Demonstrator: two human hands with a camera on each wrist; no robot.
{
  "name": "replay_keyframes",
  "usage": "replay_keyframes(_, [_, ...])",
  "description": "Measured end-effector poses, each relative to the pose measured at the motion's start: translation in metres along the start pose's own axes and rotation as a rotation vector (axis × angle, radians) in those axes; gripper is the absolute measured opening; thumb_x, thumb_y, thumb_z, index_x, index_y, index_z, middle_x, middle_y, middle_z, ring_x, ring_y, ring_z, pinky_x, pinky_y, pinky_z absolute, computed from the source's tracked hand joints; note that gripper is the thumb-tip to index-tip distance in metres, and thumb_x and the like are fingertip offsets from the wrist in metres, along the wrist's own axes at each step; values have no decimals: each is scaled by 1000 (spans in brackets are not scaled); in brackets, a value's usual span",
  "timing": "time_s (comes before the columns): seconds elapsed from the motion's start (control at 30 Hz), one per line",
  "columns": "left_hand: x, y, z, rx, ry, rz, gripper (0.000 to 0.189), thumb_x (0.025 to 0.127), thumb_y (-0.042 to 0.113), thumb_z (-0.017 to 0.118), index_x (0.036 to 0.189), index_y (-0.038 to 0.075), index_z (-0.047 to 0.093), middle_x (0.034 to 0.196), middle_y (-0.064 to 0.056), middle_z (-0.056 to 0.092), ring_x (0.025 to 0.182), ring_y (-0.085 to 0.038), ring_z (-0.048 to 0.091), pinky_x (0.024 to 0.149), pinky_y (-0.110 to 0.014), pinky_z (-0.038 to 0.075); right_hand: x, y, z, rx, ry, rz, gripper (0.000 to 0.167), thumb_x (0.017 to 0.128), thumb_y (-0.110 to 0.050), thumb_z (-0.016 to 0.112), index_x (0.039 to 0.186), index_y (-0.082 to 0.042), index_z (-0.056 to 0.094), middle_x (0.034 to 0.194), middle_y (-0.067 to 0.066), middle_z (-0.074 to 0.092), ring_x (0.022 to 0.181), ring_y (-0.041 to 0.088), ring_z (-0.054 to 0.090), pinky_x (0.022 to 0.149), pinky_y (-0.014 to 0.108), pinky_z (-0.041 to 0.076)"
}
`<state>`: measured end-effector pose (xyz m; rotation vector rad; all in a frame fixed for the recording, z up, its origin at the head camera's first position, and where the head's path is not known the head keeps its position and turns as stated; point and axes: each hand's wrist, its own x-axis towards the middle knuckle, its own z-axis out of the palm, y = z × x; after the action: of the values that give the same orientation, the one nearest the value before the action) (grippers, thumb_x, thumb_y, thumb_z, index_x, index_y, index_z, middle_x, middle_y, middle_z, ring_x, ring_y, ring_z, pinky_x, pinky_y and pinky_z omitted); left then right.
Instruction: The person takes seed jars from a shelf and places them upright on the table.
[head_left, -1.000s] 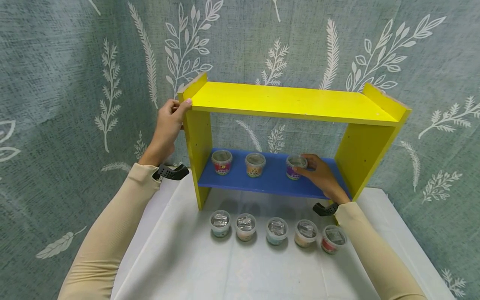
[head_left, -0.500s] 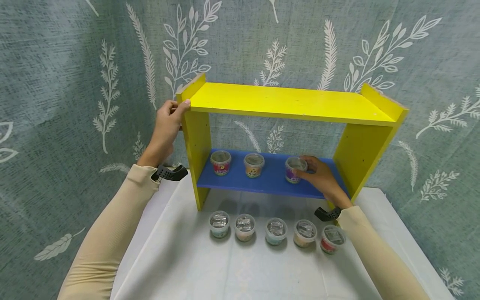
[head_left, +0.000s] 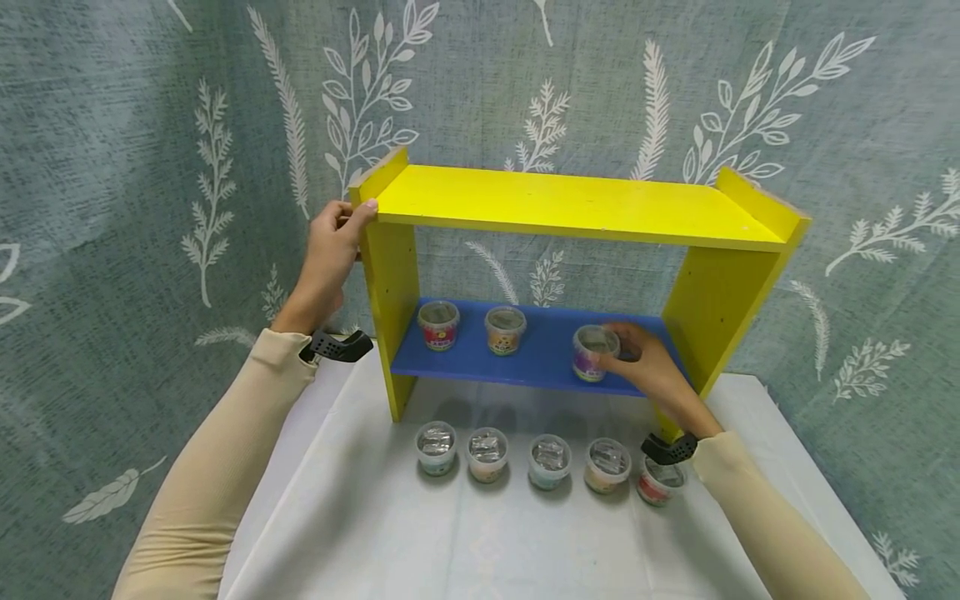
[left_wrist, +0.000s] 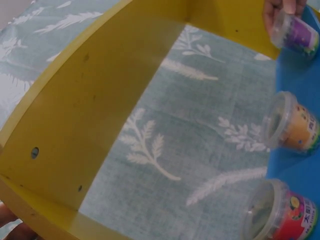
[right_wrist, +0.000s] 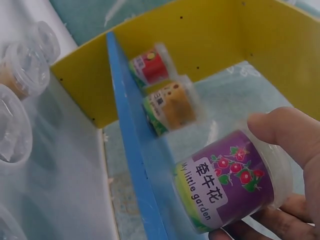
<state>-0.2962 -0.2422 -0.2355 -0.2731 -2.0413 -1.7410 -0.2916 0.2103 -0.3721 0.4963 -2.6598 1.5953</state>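
My left hand (head_left: 327,250) grips the upper left corner of the yellow shelf unit (head_left: 562,200), thumb on its front edge; the fingertips behind are hidden. My right hand (head_left: 651,367) holds a clear-lidded plastic cup with a purple flower label (right_wrist: 230,182), thumb on one side and fingers on the other. That cup is at the front of the blue shelf board (head_left: 540,367), right of centre; whether its base touches the board I cannot tell. Farther left on the board stand an orange-labelled cup (head_left: 505,332) and a red-labelled cup (head_left: 438,326), both upright.
On the white table (head_left: 480,550) before the unit, several lidded cups stand in a row, among them a blue-green one (head_left: 549,463) and a red one (head_left: 662,482) partly behind my right wrist. A leaf-patterned grey-green cloth (head_left: 465,100) hangs behind.
My right hand has brought the purple-labelled cup forward, towards the board's front edge, and slightly right. The left hand keeps its grip on the unit; the view has shifted slightly.
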Motion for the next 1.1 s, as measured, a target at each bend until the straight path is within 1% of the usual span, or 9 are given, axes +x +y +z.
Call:
replay_keyframes(0.1, [-1, 0, 0, 6, -1, -8, 42, 101, 52, 59, 116, 13, 55, 114, -5, 53, 97, -20, 54, 85, -37, 42, -7, 0, 0, 10, -4, -9, 70, 94, -41, 77, 150, -14, 46, 151, 11, 48, 131, 35, 51, 105, 53, 45])
replay_keyframes(0.23, [-1, -1, 1, 17, -3, -15, 43, 101, 53, 58, 117, 13, 54, 115, -4, 53, 98, -20, 54, 85, -37, 42, -17, 1, -1, 10, -19, -12, 67, 94, -39, 77, 149, -16, 47, 146, 9, 52, 125, 32, 56, 98, 46, 50])
replay_keyframes(0.33, [-1, -1, 1, 13, -3, -15, 43, 101, 52, 59, 117, 13, 54, 114, -5, 53, 98, -21, 54, 85, -37, 42, -25, 2, -1, -11, -25, 1, 69, 94, -41, 76, 152, -18, 46, 148, 8, 51, 123, 32, 57, 96, 45, 51])
replay_keyframes(0.53, [0, 0, 1, 14, -2, -11, 43, 101, 52, 59, 117, 13, 55, 114, -5, 54, 98, -20, 54, 85, -37, 42, -39, 5, -1, -63, -28, 19, 73, 94, -46, 75, 155, -20, 43, 153, 10, 48, 125, 33, 57, 98, 48, 51])
replay_keyframes(0.6, [-1, 0, 1, 15, -4, -11, 42, 101, 52, 59, 117, 13, 54, 114, -5, 53, 98, -20, 55, 86, -37, 43, -43, 5, -1, -60, -30, 14, 72, 95, -44, 75, 155, -19, 44, 153, 11, 48, 126, 33, 56, 97, 45, 52])
replay_keyframes(0.83, [-2, 0, -1, 6, -5, -8, 41, 102, 51, 58, 117, 14, 55, 113, -6, 54, 99, -21, 56, 86, -38, 44, -57, 7, -1, -18, -35, -17, 67, 96, -34, 75, 153, -15, 46, 149, 10, 51, 127, 33, 56, 93, 27, 52])
replay_keyframes(0.97, [-2, 0, -1, 13, -6, -6, 41, 102, 52, 58, 117, 14, 54, 114, -5, 54, 101, -21, 55, 86, -38, 43, -64, 7, -1, 2, -40, -35, 65, 96, -31, 76, 151, -14, 47, 147, 10, 52, 129, 32, 55, 95, 22, 50])
replay_keyframes(1.1, [-2, 1, 0, 18, -6, -8, 41, 102, 52, 58, 118, 14, 54, 115, -5, 54, 102, -21, 55, 87, -38, 43, -73, 8, -1, 16, -45, -28, 64, 96, -30, 76, 151, -13, 47, 147, 10, 52, 132, 33, 54, 97, 18, 47])
